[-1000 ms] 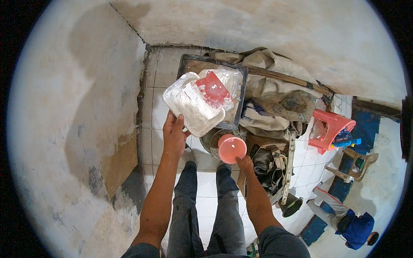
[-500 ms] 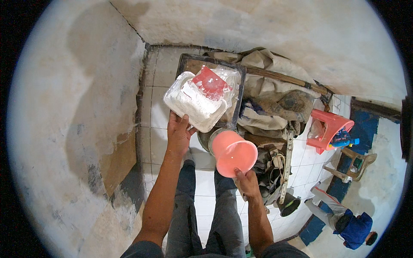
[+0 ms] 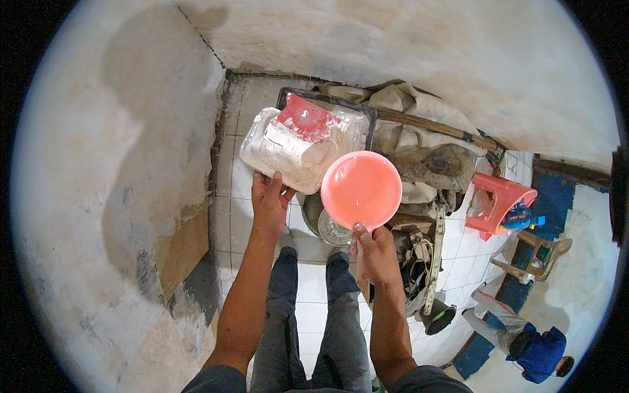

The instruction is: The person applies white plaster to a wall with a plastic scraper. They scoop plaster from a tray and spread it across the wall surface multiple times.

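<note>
My left hand (image 3: 269, 204) is closed on the near edge of a whitish plastic tub (image 3: 255, 147) with white, plaster-like material in it. A red flat scraper (image 3: 303, 119), smeared white, lies across the tub's top. In my right hand (image 3: 377, 254) is a pink plastic dipper (image 3: 362, 190), its round mouth facing up and its rim close to the tub's right side. The thumb lies at the dipper's near rim. Whether there is liquid in the dipper I cannot tell. Below it, a round clear-looking container (image 3: 333, 232) shows partly on the floor.
Behind the tub is a dark-rimmed tray (image 3: 371, 131). Crumpled sacks (image 3: 436, 160) lie along the far wall with a wooden stick (image 3: 432, 124). At right stand a pink stool (image 3: 495, 196) holding bottles, a small chair (image 3: 537, 255), a dark bucket (image 3: 439, 319) and another person (image 3: 537, 350).
The dipper has moved up and away from me and turned so its mouth faces up beside the tub. The tub has shifted slightly left and tilted, with the scraper still on it.
</note>
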